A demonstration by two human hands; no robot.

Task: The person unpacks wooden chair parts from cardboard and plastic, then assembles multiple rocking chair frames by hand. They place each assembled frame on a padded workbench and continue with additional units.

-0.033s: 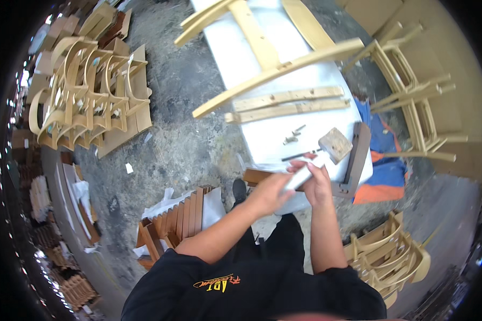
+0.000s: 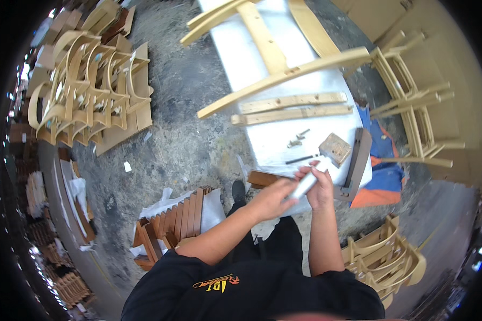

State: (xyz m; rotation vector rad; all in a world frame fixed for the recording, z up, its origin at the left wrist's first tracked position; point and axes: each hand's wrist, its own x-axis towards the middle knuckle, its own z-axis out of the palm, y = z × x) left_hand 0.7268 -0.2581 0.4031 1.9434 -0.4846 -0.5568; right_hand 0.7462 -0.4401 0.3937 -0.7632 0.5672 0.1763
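Observation:
Both hands are at a slim white bottle or tube (image 2: 306,183) over the near edge of the padded table. My right hand (image 2: 320,191) is wrapped round its upper part. My left hand (image 2: 275,200) is closed at its lower end, slightly blurred. Just beyond lie a square wooden block (image 2: 335,148), a thin dark rod (image 2: 302,159) and several small dowel-like pieces (image 2: 298,139). Two pale wooden strips (image 2: 294,108) lie farther back, beneath a curved pale chair frame (image 2: 284,76). A dark brown wooden piece (image 2: 357,163) rests along the table's right edge.
White padding (image 2: 262,142) covers the table. Brown slats (image 2: 185,216) are stacked on the floor at the left, with curved chair parts (image 2: 85,91) beyond. Pale chair frames (image 2: 412,101) lean against cardboard at the right; more parts (image 2: 385,259) stand near my right arm. Blue-orange cloth (image 2: 380,176) hangs beside the table.
My left hand has shifted slightly along the white bottle toward its lower end, showing more of it. The table sits a little lower in the view.

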